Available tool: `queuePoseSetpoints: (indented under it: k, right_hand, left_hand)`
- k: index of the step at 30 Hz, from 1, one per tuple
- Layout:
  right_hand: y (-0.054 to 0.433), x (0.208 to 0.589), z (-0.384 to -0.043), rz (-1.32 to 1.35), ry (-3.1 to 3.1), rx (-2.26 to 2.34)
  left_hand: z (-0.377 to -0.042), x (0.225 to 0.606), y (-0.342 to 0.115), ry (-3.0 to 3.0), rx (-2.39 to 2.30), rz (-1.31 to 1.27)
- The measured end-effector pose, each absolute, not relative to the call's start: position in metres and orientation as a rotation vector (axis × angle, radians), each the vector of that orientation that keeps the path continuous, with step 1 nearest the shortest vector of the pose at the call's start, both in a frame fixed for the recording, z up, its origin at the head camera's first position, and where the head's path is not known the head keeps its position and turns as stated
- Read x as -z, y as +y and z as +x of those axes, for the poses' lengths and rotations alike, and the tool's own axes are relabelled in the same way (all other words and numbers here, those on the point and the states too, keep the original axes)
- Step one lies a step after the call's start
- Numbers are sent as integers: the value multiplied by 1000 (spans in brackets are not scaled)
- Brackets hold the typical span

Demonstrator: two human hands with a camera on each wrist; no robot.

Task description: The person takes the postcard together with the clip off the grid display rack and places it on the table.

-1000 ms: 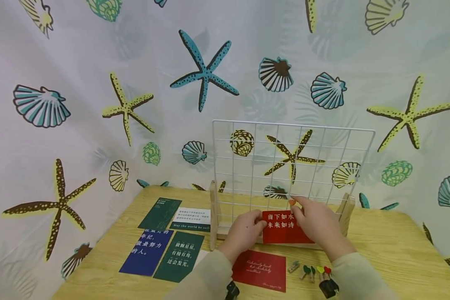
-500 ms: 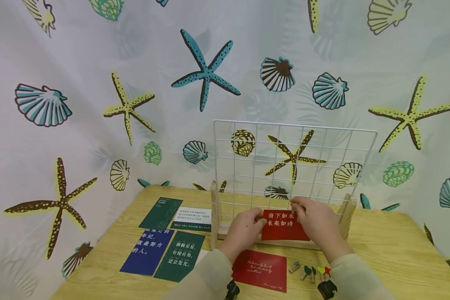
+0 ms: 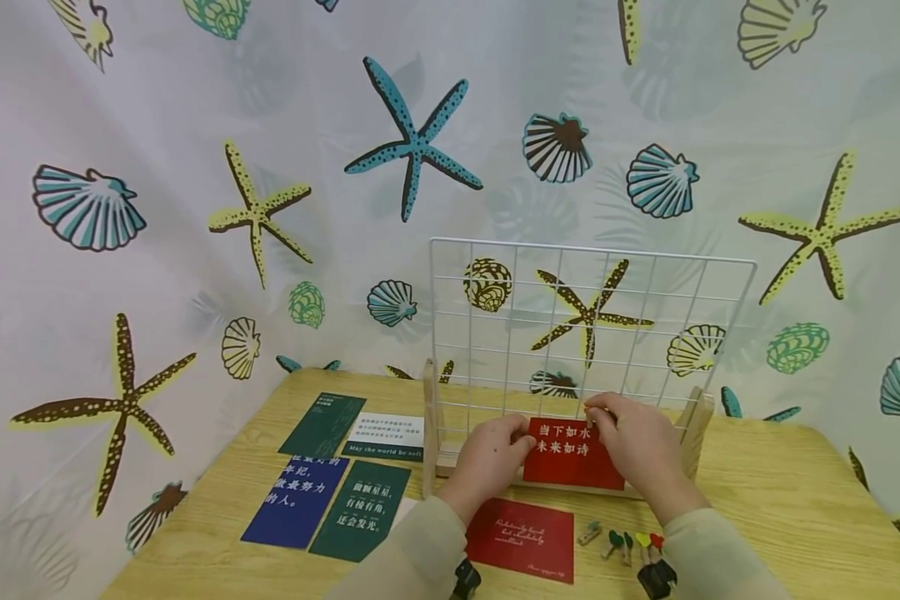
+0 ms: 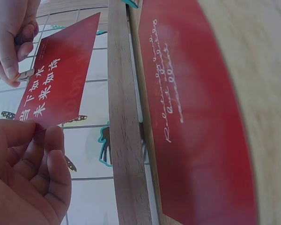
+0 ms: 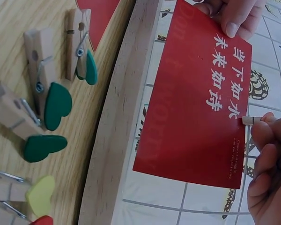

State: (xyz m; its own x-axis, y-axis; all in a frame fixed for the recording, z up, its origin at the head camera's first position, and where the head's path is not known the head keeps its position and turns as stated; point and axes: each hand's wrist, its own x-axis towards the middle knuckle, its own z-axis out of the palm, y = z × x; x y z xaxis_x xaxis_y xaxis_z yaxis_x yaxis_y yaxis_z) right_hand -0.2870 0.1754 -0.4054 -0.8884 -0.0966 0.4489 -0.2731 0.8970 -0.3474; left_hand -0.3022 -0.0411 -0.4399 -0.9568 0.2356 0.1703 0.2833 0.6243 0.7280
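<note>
A red card with white Chinese lettering is held upright against the lower part of a white wire grid. My left hand pinches the card's left edge between thumb and fingers, seen closely in the left wrist view. At the card's top edge, my right hand pinches a small wooden clothespin. The clothespin's tip overlaps the card's edge in the right wrist view. Part of the clothespin is hidden by the right fingers.
The grid stands in a wooden base. Another red card lies in front of it. Green, blue and white cards lie to the left. Heart clothespins and black binder clips sit at front right.
The orange spot seen at my right fingertips a second ago is now mostly covered, and those fingers have closed in at the card's top edge. The left hand keeps its hold.
</note>
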Motion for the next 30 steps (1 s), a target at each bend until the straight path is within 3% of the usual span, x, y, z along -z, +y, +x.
queuePoseSetpoints:
  k: [30]
  right_hand:
    - [182,399,-266,305,-2541,-770]
  left_hand:
    - [-288,434,-51,-2778,1298,-477]
